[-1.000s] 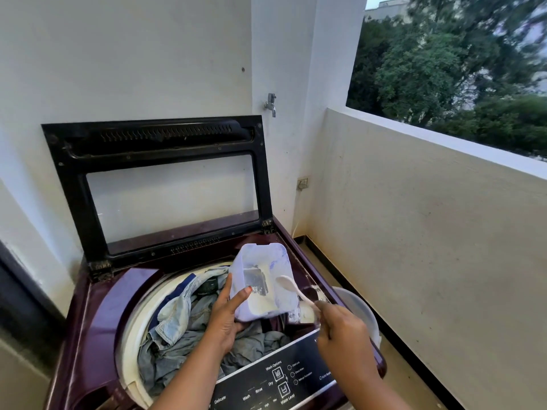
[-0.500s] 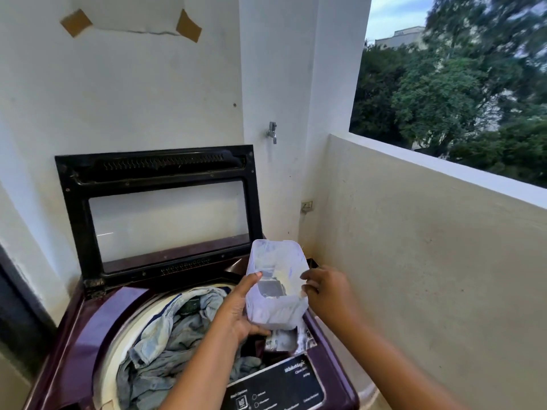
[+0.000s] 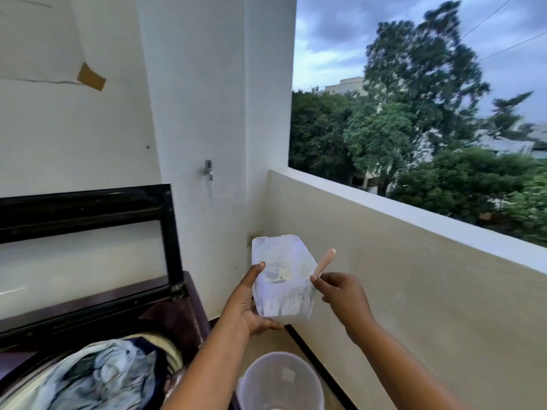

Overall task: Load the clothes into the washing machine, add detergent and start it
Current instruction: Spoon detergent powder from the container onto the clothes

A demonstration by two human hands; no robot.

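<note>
A translucent white detergent container (image 3: 282, 279) with powder inside is held from the left and below by my left hand (image 3: 245, 306), to the right of the washing machine (image 3: 180, 318). My right hand (image 3: 340, 294) pinches the handle of a small pale spoon (image 3: 325, 263) at the container's right rim; the spoon's bowl is hidden. The machine's black lid (image 3: 88, 220) stands upright and open. Blue and grey clothes (image 3: 97, 377) fill the drum at the bottom left.
A white plastic bucket (image 3: 279, 383) stands on the floor right of the machine, under the container. A tap (image 3: 208, 168) sticks out of the white pillar. The balcony's beige parapet wall (image 3: 414, 276) runs along the right, trees beyond it.
The view has swung up and to the right. Both hands carried the container off the drum to the right, above the bucket. The spoon now sticks up at the container's right rim.
</note>
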